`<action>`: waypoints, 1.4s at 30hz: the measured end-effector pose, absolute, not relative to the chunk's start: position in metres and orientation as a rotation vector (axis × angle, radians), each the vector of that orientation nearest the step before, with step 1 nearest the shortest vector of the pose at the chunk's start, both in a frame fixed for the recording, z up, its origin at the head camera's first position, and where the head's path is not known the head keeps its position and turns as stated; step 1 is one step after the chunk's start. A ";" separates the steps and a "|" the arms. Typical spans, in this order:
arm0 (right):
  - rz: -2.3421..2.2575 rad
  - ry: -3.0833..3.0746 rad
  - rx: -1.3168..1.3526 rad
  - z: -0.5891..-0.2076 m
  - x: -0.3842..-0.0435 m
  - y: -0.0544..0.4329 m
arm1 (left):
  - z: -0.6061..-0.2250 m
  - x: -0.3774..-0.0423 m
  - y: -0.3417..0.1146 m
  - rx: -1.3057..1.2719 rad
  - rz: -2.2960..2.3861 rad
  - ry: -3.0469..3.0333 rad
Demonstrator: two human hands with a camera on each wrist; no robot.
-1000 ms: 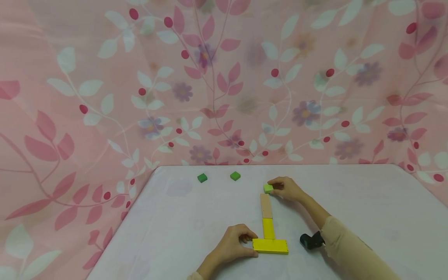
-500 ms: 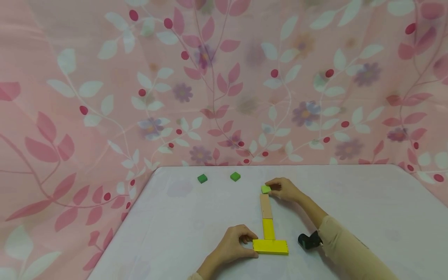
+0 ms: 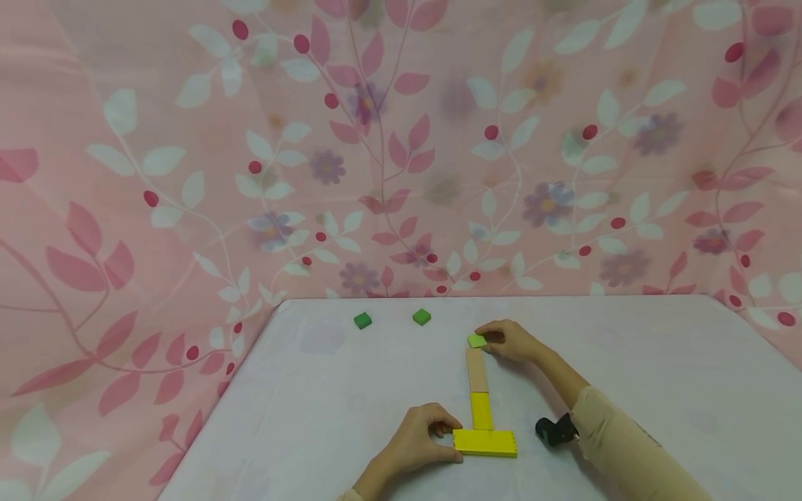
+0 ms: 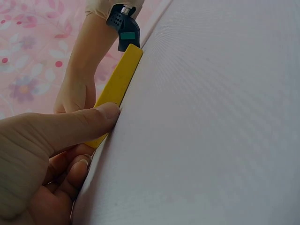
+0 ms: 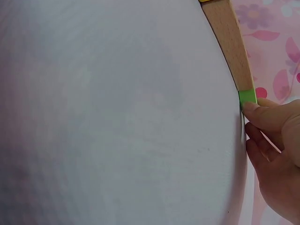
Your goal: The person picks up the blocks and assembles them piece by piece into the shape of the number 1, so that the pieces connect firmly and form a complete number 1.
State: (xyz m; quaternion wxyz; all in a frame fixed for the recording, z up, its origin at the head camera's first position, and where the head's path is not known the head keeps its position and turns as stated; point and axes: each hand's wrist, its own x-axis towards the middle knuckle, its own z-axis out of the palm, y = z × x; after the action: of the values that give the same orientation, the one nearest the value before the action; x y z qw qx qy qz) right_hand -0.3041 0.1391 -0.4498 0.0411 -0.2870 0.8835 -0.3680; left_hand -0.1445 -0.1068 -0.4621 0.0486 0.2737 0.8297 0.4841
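My left hand (image 3: 416,435) grips the left end of a long yellow block (image 3: 485,443), thumb on the near side, as the left wrist view also shows. From that block's far side, a shorter yellow block (image 3: 482,410) and then a plain wooden block (image 3: 477,370) run away in a line. At the line's far end, my right hand (image 3: 510,341) pinches a small light green block (image 3: 475,341) between thumb and fingers. In the right wrist view this green block (image 5: 247,97) sits against the end of the wooden block (image 5: 229,44).
Two more small green blocks, a dark one (image 3: 363,321) and a mid-green one (image 3: 422,317), lie near the far edge of the white-covered table (image 3: 301,417). A black device (image 3: 556,431) is strapped at the right wrist. A floral pink curtain (image 3: 401,174) hangs behind.
My right hand has shifted slightly left with the light green block, bringing it in line with the wooden block's far end. The left hand keeps its hold on the long yellow block.
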 end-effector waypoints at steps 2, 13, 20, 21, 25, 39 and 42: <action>-1.119 2.701 -0.881 -0.449 -0.304 0.139 | -0.462 -0.144 -0.107 0.832 1.474 2.529; -1.153 2.682 -0.873 -0.454 -0.302 0.140 | -0.462 -0.143 -0.107 0.826 1.477 2.523; -1.225 2.654 -0.899 -0.459 -0.303 0.145 | -0.462 -0.144 -0.106 0.826 1.471 2.532; -1.245 2.639 -0.897 -0.460 -0.303 0.146 | -0.462 -0.144 -0.106 0.825 1.470 2.531; -1.340 2.557 -0.897 -0.462 -0.304 0.151 | -0.463 -0.144 -0.106 0.823 1.472 2.527; -1.332 2.594 -0.912 -0.465 -0.303 0.148 | -0.463 -0.145 -0.107 0.841 1.476 2.530; -1.340 2.596 -0.887 -0.466 -0.303 0.147 | -0.463 -0.145 -0.107 0.843 1.474 2.532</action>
State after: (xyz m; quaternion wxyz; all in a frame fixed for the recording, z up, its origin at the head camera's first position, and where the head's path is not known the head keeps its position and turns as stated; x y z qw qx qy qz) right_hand -0.3028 0.1470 -0.4658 0.0441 -0.2904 0.8495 -0.4383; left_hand -0.1446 -0.1068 -0.4632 0.0463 0.2763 0.8296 0.4829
